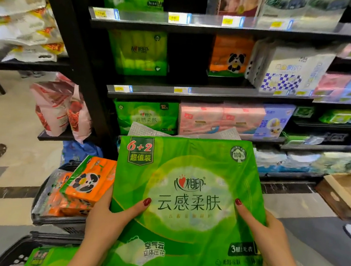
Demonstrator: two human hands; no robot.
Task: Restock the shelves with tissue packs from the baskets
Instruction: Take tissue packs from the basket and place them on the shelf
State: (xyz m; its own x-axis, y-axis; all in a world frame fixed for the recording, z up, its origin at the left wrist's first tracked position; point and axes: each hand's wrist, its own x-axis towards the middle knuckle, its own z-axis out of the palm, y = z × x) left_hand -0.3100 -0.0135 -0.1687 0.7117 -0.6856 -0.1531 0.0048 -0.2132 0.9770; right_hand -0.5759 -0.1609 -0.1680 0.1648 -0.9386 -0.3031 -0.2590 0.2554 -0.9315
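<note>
We hold a large green tissue pack point(188, 197) upright before the shelves point(195, 93). Our left hand point(107, 222) grips its left edge and our right hand point(267, 236) its right edge, thumbs across the front. Below left, 1 basket point(40, 208) holds orange panda packs point(87, 182); a nearer basket point(14, 250) holds a second green pack point(53, 258).
</note>
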